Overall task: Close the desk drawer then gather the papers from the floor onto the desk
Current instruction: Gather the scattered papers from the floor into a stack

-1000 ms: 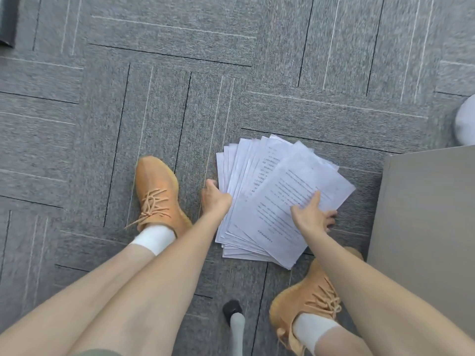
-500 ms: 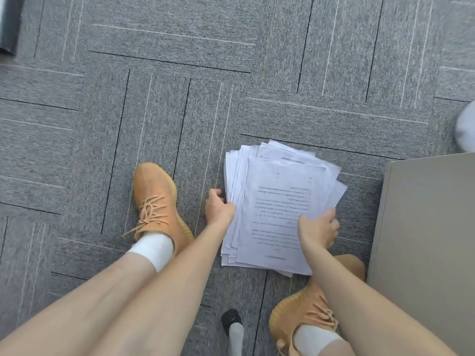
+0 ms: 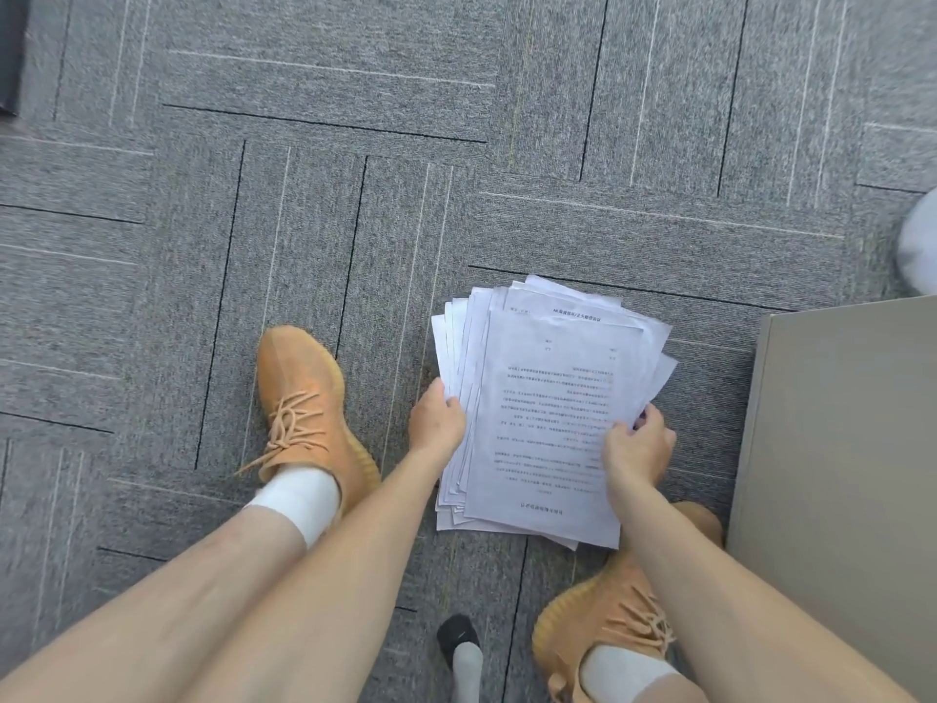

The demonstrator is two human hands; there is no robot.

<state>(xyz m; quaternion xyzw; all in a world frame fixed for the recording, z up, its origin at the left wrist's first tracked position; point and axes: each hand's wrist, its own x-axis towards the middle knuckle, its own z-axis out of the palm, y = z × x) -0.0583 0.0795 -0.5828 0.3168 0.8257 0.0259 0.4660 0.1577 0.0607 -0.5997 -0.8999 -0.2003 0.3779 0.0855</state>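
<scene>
A loose stack of white printed papers (image 3: 550,398) lies on the grey carpet between my feet. My left hand (image 3: 436,421) grips the stack's left edge, fingers curled around several sheets. My right hand (image 3: 636,443) holds the right edge, thumb on the top sheet. The sheets are roughly squared up, with a few corners sticking out at the top and right. The desk drawer is not in view.
A grey-beige cabinet or desk side (image 3: 841,474) stands close at the right. My orange shoes (image 3: 304,408) flank the papers. A black-tipped chair leg (image 3: 459,646) is at the bottom. A dark object (image 3: 10,53) sits at the top left corner.
The fanned-out sheets have been pushed together into a tighter, straighter stack. Both hands moved from resting on the papers to gripping the stack's side edges.
</scene>
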